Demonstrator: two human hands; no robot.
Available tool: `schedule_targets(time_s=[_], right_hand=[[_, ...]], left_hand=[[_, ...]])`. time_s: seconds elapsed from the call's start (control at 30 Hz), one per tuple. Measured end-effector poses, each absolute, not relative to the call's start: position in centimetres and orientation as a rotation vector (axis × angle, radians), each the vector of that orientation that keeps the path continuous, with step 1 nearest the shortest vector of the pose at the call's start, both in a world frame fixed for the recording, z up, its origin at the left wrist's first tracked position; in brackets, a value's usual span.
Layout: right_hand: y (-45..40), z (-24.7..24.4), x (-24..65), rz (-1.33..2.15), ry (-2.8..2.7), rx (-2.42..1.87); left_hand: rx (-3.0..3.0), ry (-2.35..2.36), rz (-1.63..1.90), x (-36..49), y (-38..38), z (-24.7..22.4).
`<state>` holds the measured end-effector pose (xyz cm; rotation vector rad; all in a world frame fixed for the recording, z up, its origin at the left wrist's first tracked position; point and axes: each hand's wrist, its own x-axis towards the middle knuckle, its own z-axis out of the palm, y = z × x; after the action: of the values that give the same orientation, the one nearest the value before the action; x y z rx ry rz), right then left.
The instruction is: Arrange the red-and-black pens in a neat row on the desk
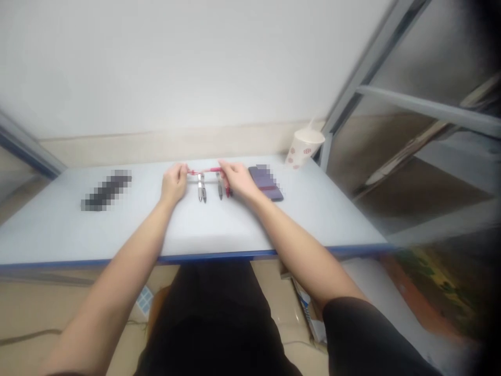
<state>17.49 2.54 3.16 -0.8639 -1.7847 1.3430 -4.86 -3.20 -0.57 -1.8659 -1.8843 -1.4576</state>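
A slim red pen (pixel 213 169) is stretched level between my two hands, just above the table. My left hand (pixel 175 181) pinches its left end, and my right hand (pixel 237 177) grips the thicker right end. Whether the pen is whole or in parts is too blurred to tell. Below it on the table lie a silver pen (pixel 200 190), a grey pen (pixel 204 195) beside that one, and another grey pen (pixel 219 188). A dark red pen (pixel 227 191) lies close by my right fingers, partly covered by them.
A dark purple notebook (pixel 263 178) lies right of my right hand. The paper cup (pixel 300 149) with a straw stands at the back right corner. A blurred-out black object (pixel 105 191) is on the left. The table (pixel 219 235) has a blue front edge; metal frames flank it.
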Motion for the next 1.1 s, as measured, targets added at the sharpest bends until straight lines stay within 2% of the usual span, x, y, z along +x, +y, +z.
schedule_targets(time_s=[0.5,0.63,0.8,1.1], right_hand=[[2.5,2.9,17.5,1.373,-1.829,-0.884],[2.3,3.0,17.4,1.338,-1.858,-0.911],[1.8,3.2,17.3,1.272,-1.906,-0.917],[2.0,2.9,17.1,1.358,-1.791,-0.888]], left_hand=[[-2.07,-1.932,-1.286,-3.7,-3.8,-0.3],[-2.017,-1.902,-1.385,-4.4,-4.0,0.7],[-1.629,-1.77,-1.632,-6.0,-5.1,3.0],[-2.242,-1.728,-1.354,-3.8,-6.3,3.2]])
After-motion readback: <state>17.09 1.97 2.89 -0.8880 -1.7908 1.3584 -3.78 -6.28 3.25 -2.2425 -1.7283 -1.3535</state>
